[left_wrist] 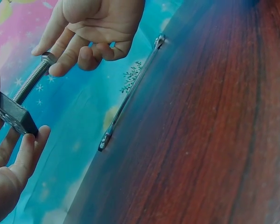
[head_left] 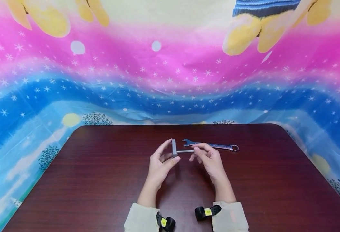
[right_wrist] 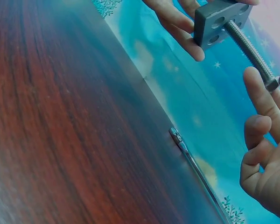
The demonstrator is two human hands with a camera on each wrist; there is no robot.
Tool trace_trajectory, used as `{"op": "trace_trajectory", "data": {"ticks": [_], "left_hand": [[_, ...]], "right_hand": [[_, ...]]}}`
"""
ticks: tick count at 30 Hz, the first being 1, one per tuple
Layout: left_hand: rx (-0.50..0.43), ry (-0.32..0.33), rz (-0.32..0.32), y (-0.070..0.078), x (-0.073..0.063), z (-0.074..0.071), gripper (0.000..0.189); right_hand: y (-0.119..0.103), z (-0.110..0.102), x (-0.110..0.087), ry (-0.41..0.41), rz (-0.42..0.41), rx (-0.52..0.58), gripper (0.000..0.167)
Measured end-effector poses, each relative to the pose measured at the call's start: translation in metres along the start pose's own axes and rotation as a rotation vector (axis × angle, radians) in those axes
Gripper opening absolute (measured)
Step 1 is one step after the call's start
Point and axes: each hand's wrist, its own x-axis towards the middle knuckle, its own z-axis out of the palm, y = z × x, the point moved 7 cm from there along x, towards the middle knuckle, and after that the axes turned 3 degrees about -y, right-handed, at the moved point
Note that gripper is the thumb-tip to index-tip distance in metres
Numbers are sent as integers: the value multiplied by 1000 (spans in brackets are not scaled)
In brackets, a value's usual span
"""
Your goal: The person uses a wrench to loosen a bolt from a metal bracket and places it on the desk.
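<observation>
Above the table, my left hand point(head_left: 158, 166) holds a grey metal block point(head_left: 174, 149) by its edges, between thumb and fingers. Several round holes show in the block's face point(right_wrist: 206, 27) in the right wrist view. A long threaded bolt point(head_left: 185, 151) sticks out sideways from the block, its tip at or in one of the holes; how deep it sits I cannot tell. My right hand point(head_left: 212, 161) pinches the bolt's hex head point(right_wrist: 273, 84) between thumb and fingertips, the other fingers loosely bent. Behind the right hand lies a combination wrench point(head_left: 222, 147) on the table.
The dark red-brown wooden table point(head_left: 100, 180) has rounded far corners. Behind it hangs a colourful printed cloth point(head_left: 170, 77) that reaches round both sides. Black wrist cameras point(head_left: 167, 223) are strapped over the light sleeves point(head_left: 231, 216).
</observation>
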Motion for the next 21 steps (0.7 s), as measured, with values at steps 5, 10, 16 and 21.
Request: {"op": "trace_trajectory", "data": {"ticks": [5, 10, 16, 21], "left_hand": [[1, -14, -4, 0, 0, 2, 65], [-1, -8, -5, -2, 0, 0, 65], [-7, 6, -6, -1, -1, -1, 66], [-18, -4, -2, 0, 0, 0, 65]], "right_hand": [[2, -2, 1, 25, 3, 3, 31], [1, -3, 1, -6, -17, -51, 29], [-4, -2, 1, -14, -63, -56, 28], [-2, -2, 1, -1, -41, -52, 28]]}}
